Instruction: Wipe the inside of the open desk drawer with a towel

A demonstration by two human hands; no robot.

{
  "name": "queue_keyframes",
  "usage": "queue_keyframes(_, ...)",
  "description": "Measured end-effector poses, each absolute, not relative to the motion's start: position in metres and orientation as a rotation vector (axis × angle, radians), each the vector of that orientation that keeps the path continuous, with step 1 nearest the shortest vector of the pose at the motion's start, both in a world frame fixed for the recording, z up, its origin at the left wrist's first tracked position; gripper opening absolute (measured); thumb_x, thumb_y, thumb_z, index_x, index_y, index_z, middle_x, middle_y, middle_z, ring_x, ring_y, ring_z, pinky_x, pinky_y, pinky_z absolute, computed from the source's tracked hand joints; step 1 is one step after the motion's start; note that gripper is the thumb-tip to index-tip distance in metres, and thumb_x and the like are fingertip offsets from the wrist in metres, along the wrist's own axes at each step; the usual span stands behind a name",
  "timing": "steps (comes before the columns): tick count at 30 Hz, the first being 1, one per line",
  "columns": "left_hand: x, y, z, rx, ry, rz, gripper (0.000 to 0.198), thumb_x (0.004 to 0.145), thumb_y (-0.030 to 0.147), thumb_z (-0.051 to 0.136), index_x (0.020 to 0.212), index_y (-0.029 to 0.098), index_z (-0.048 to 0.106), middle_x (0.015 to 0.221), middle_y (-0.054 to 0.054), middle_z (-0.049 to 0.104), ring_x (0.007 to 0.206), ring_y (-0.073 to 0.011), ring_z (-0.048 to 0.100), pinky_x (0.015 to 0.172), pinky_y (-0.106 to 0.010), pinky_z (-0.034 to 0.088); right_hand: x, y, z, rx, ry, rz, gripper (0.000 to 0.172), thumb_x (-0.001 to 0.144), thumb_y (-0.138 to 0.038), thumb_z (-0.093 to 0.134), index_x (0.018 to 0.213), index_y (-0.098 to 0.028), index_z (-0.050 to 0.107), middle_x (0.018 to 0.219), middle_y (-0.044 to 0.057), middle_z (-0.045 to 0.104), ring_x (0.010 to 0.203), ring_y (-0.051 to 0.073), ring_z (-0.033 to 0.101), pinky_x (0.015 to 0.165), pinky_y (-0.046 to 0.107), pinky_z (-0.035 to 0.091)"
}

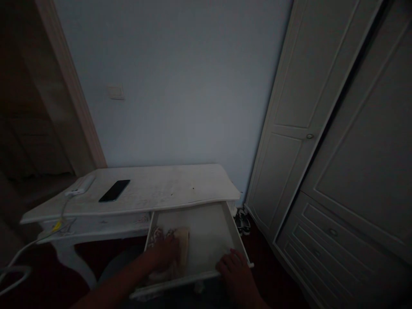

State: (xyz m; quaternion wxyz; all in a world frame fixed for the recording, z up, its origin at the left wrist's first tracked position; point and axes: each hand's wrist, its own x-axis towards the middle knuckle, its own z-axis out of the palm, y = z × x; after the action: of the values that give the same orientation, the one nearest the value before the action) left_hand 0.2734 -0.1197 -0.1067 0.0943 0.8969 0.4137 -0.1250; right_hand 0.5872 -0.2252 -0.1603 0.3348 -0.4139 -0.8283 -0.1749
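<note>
Our left hand (167,251) reaches down into the pulled-out drawer (210,231), palm down along its left side, over a beige folded cloth (183,240). We cannot tell whether its fingers grip the cloth or only rest on it. Our right hand (234,266) lies at the drawer's front right corner, fingers bent over the front edge; how firmly they press, we cannot see.

The beige folded cloth sits in the left half of the drawer. Its long axis runs front to back, roughly in line with the drawer's left side, with the far end pointing toward the tabletop (167,180). Our left hand and wrist cover part of its left side, and its near end fades into blur by the front edge. Between it and the drawer's left side we see a patterned item (157,233), partly hidden by our fingers, its kind hard to make out.

On the tabletop, a dark-screened smartphone (115,191) lies aslant near the left end, and a white power strip (84,185) sits close to the left edge. Our forearms are cut off by the bottom of the view, and dim light blurs the drawer's front.
</note>
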Motion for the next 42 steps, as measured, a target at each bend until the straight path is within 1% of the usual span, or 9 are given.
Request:
queue_keyframes(4, 0.259, -0.135, -0.113, 2.685, 1.64, -0.269, 0.054, 0.097, 0.015, 0.05, 0.147, 0.027, 0.065, 0.163, -0.022, 0.05, 0.153, -0.0492, 0.038, 0.115, -0.082, 0.025, 0.589, -0.225, -0.16, -1.09, -2.184, -0.46, 0.017, 0.093, -0.026, 0.078, 0.102, -0.027, 0.063, 0.093, -0.003, 0.068, 0.089, 0.02, 0.061, 0.116, 0.037, 0.031)
queue_keyframes(6, 0.261, -0.143, -0.124, 2.716, 1.751, -0.217, 0.057, 0.099, 0.022, 0.052, 0.155, 0.034, 0.057, 0.168, -0.018, 0.044, 0.156, -0.0509, 0.031, 0.117, -0.084, 0.021, 0.589, -0.225, -0.163, -1.096, -2.193, -0.456, 0.017, 0.093, -0.028, 0.078, 0.102, -0.027, 0.063, 0.092, -0.003, 0.068, 0.089, 0.02, 0.061, 0.115, 0.037, 0.032)
queue_keyframes(10, 0.255, -0.144, -0.146, 2.804, 1.724, -0.241, 0.067, 0.097, 0.025, 0.063, 0.158, 0.048, 0.048, 0.168, -0.01, 0.048, 0.154, -0.0464, 0.039, 0.117, -0.075, 0.033, 0.589, -0.226, -0.168, -1.152, -2.223, -0.433, 0.016, 0.095, -0.027, 0.077, 0.104, -0.027, 0.064, 0.095, -0.002, 0.068, 0.092, 0.02, 0.061, 0.115, 0.039, 0.033)
queue_keyframes(13, 0.251, -0.129, -0.145, 2.861, 1.764, -0.213, 0.068, 0.099, 0.012, 0.054, 0.157, 0.047, 0.05, 0.165, -0.009, 0.052, 0.15, -0.0397, 0.048, 0.115, -0.062, 0.044, 0.588, -0.228, -0.165, -1.19, -2.249, -0.405, 0.017, 0.095, -0.029, 0.078, 0.104, -0.027, 0.064, 0.097, -0.002, 0.068, 0.094, 0.02, 0.061, 0.115, 0.04, 0.034)
queue_keyframes(17, 0.265, -0.099, -0.129, 2.832, 1.921, -0.127, 0.077, 0.094, 0.002, 0.048, 0.161, 0.041, 0.047, 0.165, -0.015, 0.05, 0.147, -0.0436, 0.05, 0.1, -0.058, 0.058, 0.588, -0.23, -0.16, -1.197, -2.257, -0.361, 0.02, 0.094, -0.032, 0.081, 0.104, -0.027, 0.064, 0.097, -0.002, 0.069, 0.096, 0.02, 0.062, 0.116, 0.039, 0.032)
queue_keyframes(25, 0.347, -0.058, -0.115, 2.703, 1.951, 0.001, 0.075, 0.097, 0.004, 0.039, 0.168, 0.031, 0.035, 0.161, -0.021, 0.05, 0.137, -0.0428, 0.055, 0.092, -0.056, 0.062, 0.587, -0.228, -0.168, -1.244, -2.301, -0.41, 0.017, 0.093, -0.03, 0.079, 0.102, -0.027, 0.065, 0.096, -0.002, 0.068, 0.094, 0.02, 0.061, 0.115, 0.04, 0.034)
queue_keyframes(31, 0.429, -0.055, -0.114, 2.766, 1.487, 0.032, 0.067, 0.099, 0.008, 0.042, 0.16, 0.034, 0.047, 0.165, -0.008, 0.05, 0.146, -0.0352, 0.046, 0.111, -0.052, 0.05, 0.587, -0.227, -0.174, -1.223, -2.281, -0.424, 0.015, 0.096, -0.031, 0.077, 0.1, -0.027, 0.063, 0.092, -0.002, 0.067, 0.089, 0.02, 0.059, 0.114, 0.04, 0.035)
queue_keyframes(36, 0.448, -0.079, -0.11, 2.791, 1.122, -0.013, 0.049, 0.097, 0.019, 0.053, 0.143, 0.03, 0.063, 0.148, -0.011, 0.062, 0.137, -0.0342, 0.051, 0.108, -0.053, 0.048, 0.588, -0.23, -0.169, -1.241, -2.3, -0.391, 0.012, 0.098, -0.03, 0.074, 0.101, -0.026, 0.064, 0.095, -0.001, 0.07, 0.093, 0.021, 0.061, 0.113, 0.04, 0.035)
queue_keyframes(42, 0.393, -0.094, -0.104, 2.751, 0.718, -0.352, 0.044, 0.076, 0.022, 0.075, 0.118, 0.037, 0.079, 0.126, 0.0, 0.076, 0.121, -0.0298, 0.064, 0.107, -0.045, 0.049, 0.59, -0.233, -0.161, -1.25, -2.337, -0.346, 0.021, 0.098, -0.035, 0.075, 0.115, -0.026, 0.066, 0.11, 0.002, 0.073, 0.105, 0.023, 0.061, 0.112, 0.041, 0.035)
